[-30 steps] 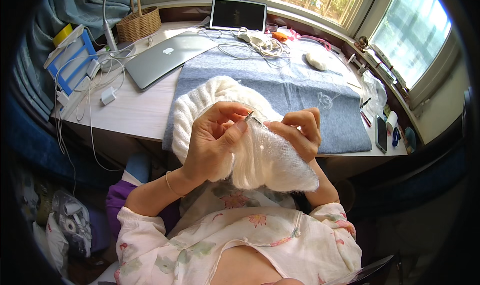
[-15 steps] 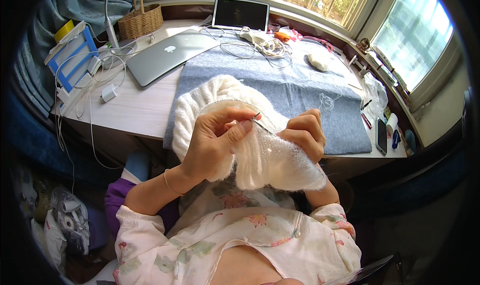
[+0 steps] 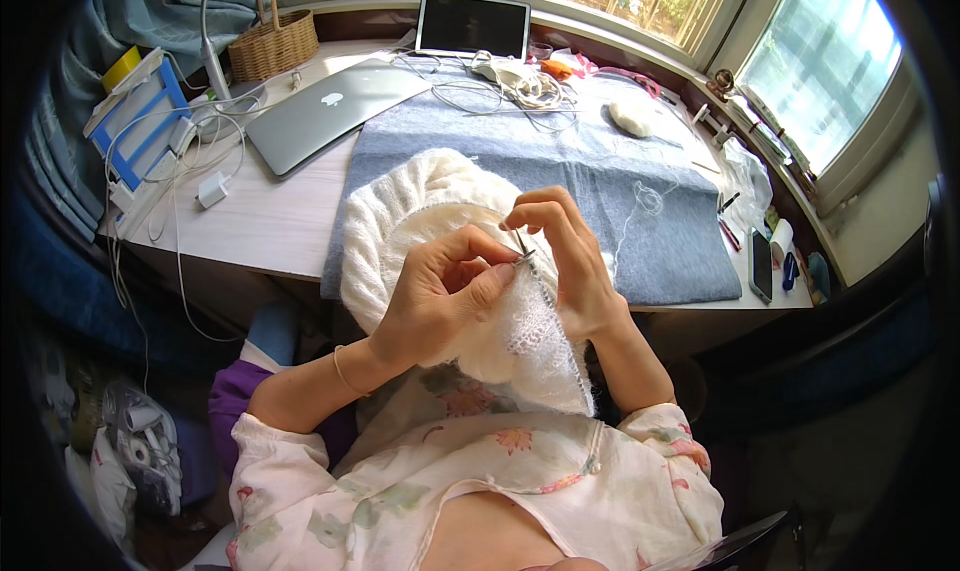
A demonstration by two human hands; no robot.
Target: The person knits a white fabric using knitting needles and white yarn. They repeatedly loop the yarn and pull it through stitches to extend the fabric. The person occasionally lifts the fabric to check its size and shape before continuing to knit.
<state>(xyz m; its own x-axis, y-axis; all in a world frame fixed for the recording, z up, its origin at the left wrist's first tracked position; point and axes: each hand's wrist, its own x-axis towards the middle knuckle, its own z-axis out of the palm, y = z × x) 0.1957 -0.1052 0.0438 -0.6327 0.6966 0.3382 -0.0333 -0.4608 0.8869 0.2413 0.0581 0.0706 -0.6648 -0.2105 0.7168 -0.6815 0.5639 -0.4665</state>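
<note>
White fluffy knitting (image 3: 525, 346) hangs between my hands, its stitches running along a dark needle or cord edge. My left hand (image 3: 455, 296) is closed, thumb and index finger pinching the knitting at the needle tips. My right hand (image 3: 568, 266) is bent over the knitting's right edge, fingers curled at a thin knitting needle (image 3: 521, 242); its grip is partly hidden. The wide ribbed part of the knitting (image 3: 385, 211) lies on the blue-grey cloth behind my left hand. Fine white yarn (image 3: 625, 236) trails from beside my right hand to a loose tangle on the cloth.
A closed silver laptop (image 3: 335, 111), a tablet (image 3: 472, 28) and coiled cables (image 3: 530, 83) lie toward the back. On the cloth (image 3: 680, 261) is a white rounded object (image 3: 630, 120). A phone (image 3: 760, 268) and pens are at right; a charger (image 3: 213, 189) with cords sits left.
My right hand has moved up and left, its fingers rising to the needle tips. The knitting has swung from stretching rightward to hanging down. My left hand stays nearly in place, pinching.
</note>
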